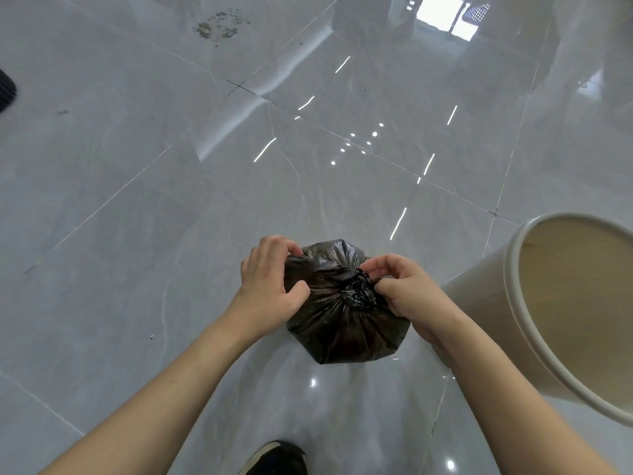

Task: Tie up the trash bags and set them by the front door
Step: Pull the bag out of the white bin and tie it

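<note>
While both hands' grip pinches black bag [346, 303], glossy grey tile floor [171, 200] mirrors ceiling lights.

Knotted black trash bag [346, 323], floor-set

Your left hand [270, 286] grips the bag [346, 323] at its left side; your right hand [404, 289] pinches the knot [358, 291] on top. Bag: black, on grey floor [137, 200]. Bin [548, 310]: cream, tilted, just right of the bag. Shoe [277, 457] (dark) at bottom edge. Debris [219, 27] scattered far off.
</note>
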Demonstrator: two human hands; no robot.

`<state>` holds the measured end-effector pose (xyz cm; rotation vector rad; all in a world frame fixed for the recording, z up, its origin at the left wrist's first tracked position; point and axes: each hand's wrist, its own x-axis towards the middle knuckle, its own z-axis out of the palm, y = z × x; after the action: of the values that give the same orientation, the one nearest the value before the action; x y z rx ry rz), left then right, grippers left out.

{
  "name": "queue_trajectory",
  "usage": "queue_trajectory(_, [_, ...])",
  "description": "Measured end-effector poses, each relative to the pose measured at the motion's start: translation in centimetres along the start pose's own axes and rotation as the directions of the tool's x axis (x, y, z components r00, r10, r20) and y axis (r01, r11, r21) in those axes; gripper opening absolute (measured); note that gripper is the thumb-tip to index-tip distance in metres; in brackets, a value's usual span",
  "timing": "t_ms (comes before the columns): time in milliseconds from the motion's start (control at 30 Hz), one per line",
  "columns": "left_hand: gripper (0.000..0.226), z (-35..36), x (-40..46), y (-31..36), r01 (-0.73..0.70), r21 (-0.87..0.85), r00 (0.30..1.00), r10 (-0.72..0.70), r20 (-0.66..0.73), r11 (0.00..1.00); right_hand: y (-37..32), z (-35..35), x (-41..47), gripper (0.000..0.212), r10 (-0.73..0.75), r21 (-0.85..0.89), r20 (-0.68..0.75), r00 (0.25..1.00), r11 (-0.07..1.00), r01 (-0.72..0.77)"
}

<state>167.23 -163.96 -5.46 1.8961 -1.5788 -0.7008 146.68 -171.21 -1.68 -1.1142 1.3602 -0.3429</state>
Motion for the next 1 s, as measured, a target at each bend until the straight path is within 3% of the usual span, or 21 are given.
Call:
queue_trajectory(100, [0.023,0.5,-1.4,0.0,-0.042,0.037,0.996,0.045,-0.083,0.998,0.3,0.1,0.2,0.043,0.017,0.005,-0.026,1.0,1.0,-0.017])
queue_trajectory(267, [0.033,1.9,-3.0,1.1,-0.239,0.1,0.971,0.24,0.004,0.966,-0.3,0.5,-0.3,0.042,0.032,0.041,0.036,0.999,0.999,-0.034])
queue_trajectory(367, [0.04,2.6,-2.8,1.4,-0.202,0.137,0.979,0.2,0.029,0.97,-0.4,0.5,-0.3,0.038,0.015,0.023,0.005,1.0,1.0,-0.015])
queue_trajectory(600, [0.026,3.5,-2.5,2.2,-0.18,0.128,0.983,0.181,0.0,0.975,0.1,0.3,0.2,0.03,0.005,-0.09,-0.115,0.993,0.996,-0.015])
queue_trajectory(767, [0.03,4.1,-2.4,2.8,-0.086,0.115,0.996,0.089,-0.019,0.99,0.2,0.5,0.5,0.026,-0.004,-0.067,-0.164,0.986,0.998,-0.007])
queue_trajectory(1000, [0.019,3.8,-2.2,3.4,0.086,-0.039,0.996,-0.085,0.027,0.995,0.2,0.3,0.3,0.023,-0.089,-0.128,-0.175,0.981,0.99,0.067])
